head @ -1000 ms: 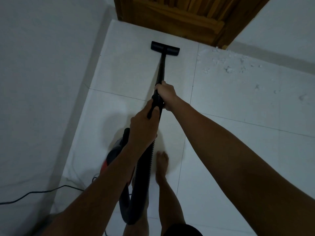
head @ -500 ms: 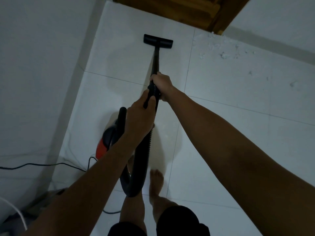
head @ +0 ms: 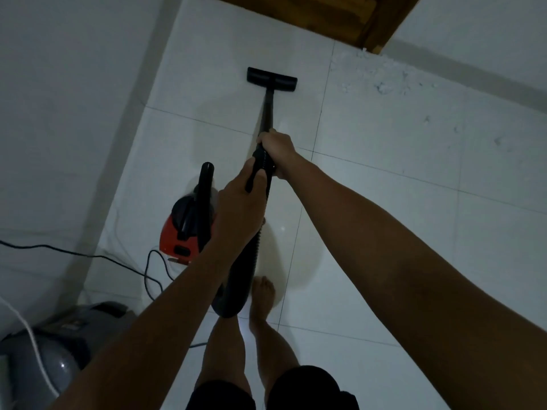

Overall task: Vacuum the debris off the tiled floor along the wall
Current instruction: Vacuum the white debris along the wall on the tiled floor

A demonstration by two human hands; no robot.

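You are standing barefoot on the tiled floor (head: pixel 384 232), your right foot (head: pixel 262 294) showing just beside the loop of the black hose (head: pixel 236 291). At about 8 o'clock a grey appliance (head: pixel 59 344) is sitting against the left wall (head: pixel 59 113), with a white cord (head: pixel 26 329) crossing it and a black power cord (head: pixel 127 264) trailing over the floor toward the red and black vacuum body (head: pixel 183 232), which is resting at about 10 o'clock from your feet.

Your left hand (head: pixel 239 208) is gripping the hose end of the wand, fingers curled round it. Just ahead, your right hand (head: pixel 276 149) is clenching round the ribbed black grip, touching the top of the wand (head: pixel 268 110).

The wand is running with its long axis from your hands toward 12 o'clock, tilting slightly left at the far end, and pointing at the wooden door (head: pixel 325 19). Its flat black floor head (head: pixel 272 79) is lying crosswise to the wand, flat on the tile, well short of the door.

The debris (head: pixel 387 84), white flecks and crumbs, is lying scattered at about 1 to 2 o'clock along the foot of the far wall (head: pixel 488 39), well apart from the floor head and to its right.
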